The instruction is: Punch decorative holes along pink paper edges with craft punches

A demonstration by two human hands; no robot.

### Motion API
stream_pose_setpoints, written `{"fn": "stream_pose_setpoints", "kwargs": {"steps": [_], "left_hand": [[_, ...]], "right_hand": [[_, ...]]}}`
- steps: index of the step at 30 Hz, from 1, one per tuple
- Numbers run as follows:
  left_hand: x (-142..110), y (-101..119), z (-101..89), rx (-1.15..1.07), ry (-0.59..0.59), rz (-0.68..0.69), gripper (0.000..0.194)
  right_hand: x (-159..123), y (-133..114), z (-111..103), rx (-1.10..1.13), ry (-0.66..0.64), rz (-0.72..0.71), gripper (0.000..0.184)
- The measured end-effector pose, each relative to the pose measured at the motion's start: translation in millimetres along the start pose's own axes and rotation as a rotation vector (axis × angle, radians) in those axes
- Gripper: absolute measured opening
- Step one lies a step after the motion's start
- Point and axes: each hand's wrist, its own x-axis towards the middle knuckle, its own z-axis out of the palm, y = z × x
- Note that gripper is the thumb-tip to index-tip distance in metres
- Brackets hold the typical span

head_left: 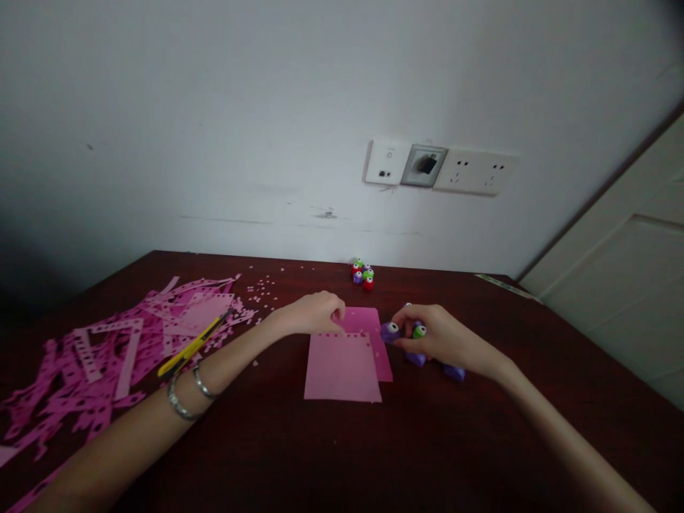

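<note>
My left hand (319,315) is closed, with its fingertips at the top edge of a light pink paper sheet (343,370). A row of small punched holes runs along that edge. Beneath it lies a darker pink sheet (382,360), showing at the top and right. My right hand (441,336) grips a small purple paper punch (390,332) with a white, eye-like top, just right of the sheets. Around and under this hand are a green-topped punch (420,331) and more purple punches (454,372), partly hidden by the fingers.
Hole-punched pink strips (122,342) are heaped at the left, with a yellow utility knife (195,345) on them. Paper bits (260,288) are scattered nearby. Several coloured punches (362,273) stand clustered near the wall. Wall sockets (475,171) are above the dark table (331,463).
</note>
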Motion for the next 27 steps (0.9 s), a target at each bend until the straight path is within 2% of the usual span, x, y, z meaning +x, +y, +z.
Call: {"fn": "stream_pose_setpoints", "kwargs": {"steps": [3,6,13,21,24,27], "left_hand": [[1.1,-9.3,5.3,0.117,-0.114,-0.11,0.025],[2.7,-14.2,10.4,0.136,-0.175,-0.153,0.03],[9.1,-31.1,17.6,-0.072,-0.255,-0.077,0.019],[10.7,-34.9,19.0,-0.113,-0.223,-0.052,0.017],[9.9,-34.3,15.1,-0.194,-0.226,-0.032,0.011],[8.8,-36.1,8.8,-0.308,-0.259,-0.045,0.014]], "right_hand": [[-0.1,7.8,-3.0,-0.033,-0.042,0.01,0.014],[0.6,11.1,-2.0,-0.051,-0.07,0.021,0.015],[1.9,13.7,1.3,-0.027,-0.094,0.015,0.016],[3.2,16.6,2.6,-0.014,-0.109,0.011,0.017],[3.4,17.6,2.5,-0.01,-0.113,0.021,0.018],[3.6,20.1,2.5,-0.006,-0.118,0.031,0.019]]}}
